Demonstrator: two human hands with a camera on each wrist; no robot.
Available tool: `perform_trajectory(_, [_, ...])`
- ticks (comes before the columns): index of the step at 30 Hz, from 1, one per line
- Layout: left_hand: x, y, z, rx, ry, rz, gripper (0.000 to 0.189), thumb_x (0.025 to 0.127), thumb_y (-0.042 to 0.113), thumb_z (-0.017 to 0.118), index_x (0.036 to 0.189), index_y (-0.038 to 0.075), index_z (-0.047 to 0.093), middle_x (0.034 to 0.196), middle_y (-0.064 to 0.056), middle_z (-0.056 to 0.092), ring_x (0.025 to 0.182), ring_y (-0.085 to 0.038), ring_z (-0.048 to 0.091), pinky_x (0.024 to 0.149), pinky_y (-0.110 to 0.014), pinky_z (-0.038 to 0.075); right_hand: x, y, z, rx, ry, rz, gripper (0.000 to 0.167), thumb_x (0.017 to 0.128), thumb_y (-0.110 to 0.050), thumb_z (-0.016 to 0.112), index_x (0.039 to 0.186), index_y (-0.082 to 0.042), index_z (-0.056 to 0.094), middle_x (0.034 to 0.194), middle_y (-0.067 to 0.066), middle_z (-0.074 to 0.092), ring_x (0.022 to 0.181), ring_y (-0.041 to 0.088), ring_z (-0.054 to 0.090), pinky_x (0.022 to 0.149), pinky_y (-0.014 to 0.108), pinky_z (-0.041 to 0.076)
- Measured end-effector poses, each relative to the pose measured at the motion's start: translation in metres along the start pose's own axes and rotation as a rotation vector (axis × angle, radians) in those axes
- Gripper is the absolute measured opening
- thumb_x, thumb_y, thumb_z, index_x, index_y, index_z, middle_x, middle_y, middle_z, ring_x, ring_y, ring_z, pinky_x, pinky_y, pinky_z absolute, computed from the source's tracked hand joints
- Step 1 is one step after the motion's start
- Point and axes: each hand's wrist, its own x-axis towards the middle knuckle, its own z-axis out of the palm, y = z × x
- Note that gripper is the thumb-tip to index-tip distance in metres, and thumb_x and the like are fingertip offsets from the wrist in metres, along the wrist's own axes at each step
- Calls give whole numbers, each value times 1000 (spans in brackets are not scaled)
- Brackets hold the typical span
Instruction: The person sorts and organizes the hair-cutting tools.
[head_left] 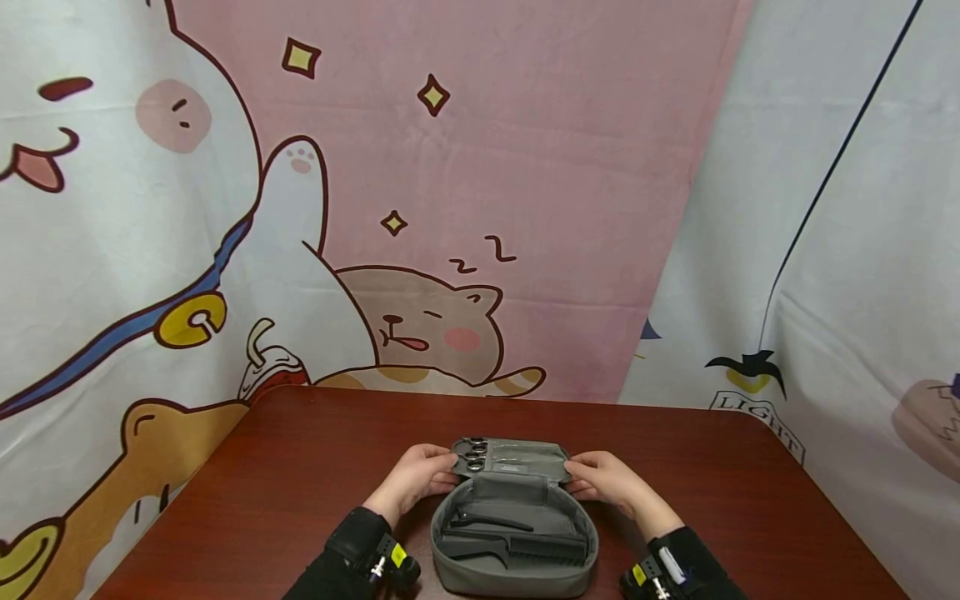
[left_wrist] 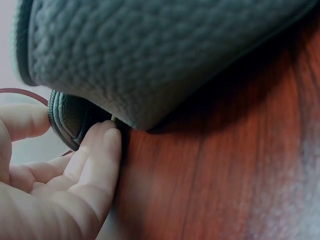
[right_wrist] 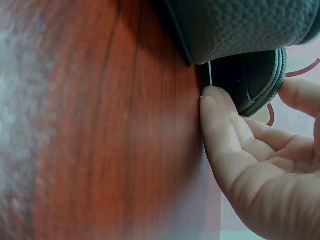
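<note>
A grey zippered case (head_left: pixel 516 581) stands on the table with its lid (head_left: pixel 528 457) folded back, away from me. My left hand (head_left: pixel 417 479) pinches the lid's left edge, thumb above and fingers underneath. On the opposite edge my right hand (head_left: pixel 606 483) grips the lid the same way. Scissors handles (head_left: pixel 476 454) show at the lid's left, beside a clear pocket. Inside the case lie a black comb (head_left: pixel 547 549) and a slim dark tool (head_left: pixel 491 522). In both wrist views the pebbled case wall (left_wrist: pixel 150 55) hides much of the lid.
The brown wooden table (head_left: pixel 300 467) extends around the case on both sides. Behind its far edge hangs a cloth (head_left: pixel 570 208) printed with cartoon animals. Each wrist carries a strapped-on black camera (head_left: pixel 405 571).
</note>
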Motion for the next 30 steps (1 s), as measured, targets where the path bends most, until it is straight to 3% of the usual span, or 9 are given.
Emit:
perform_trajectory(9, [0, 0, -1, -13, -18, 53, 53, 95, 9, 62, 126, -28, 40, 99, -21, 66, 82, -20, 70, 77, -35, 57, 0, -1, 2, 9, -3, 0, 57, 103, -16, 54, 130, 30, 35, 115, 24, 63, 100, 35, 66, 85, 45, 55])
perform_trajectory(16, [2, 1, 3, -11, 44, 23, 47, 96, 3, 58, 129, -26, 41, 105, -23, 64, 83, -21, 69, 78, -36, 57, 0, -3, 3, 4, 3, -12, 58, 103, -15, 55, 133, 29, 33, 124, 37, 54, 102, 36, 65, 86, 45, 54])
perform_trajectory(22, [-1, 3, 5, -5, 67, 66, 49, 96, 2, 59, 133, -25, 40, 120, -30, 59, 93, -24, 68, 82, -40, 56, -1, -3, 4, 31, 37, -38, 56, 101, -14, 57, 134, 26, 37, 123, 30, 57, 104, 34, 65, 87, 43, 54])
perform_trajectory(30, [-3, 3, 8, -43, 95, 132, 45, 93, -2, 60, 130, -22, 46, 112, -24, 66, 90, -18, 68, 81, -39, 56, 1, -3, 6, 54, 97, -98, 54, 102, -13, 56, 135, 25, 36, 126, 31, 55, 106, 30, 64, 87, 39, 54])
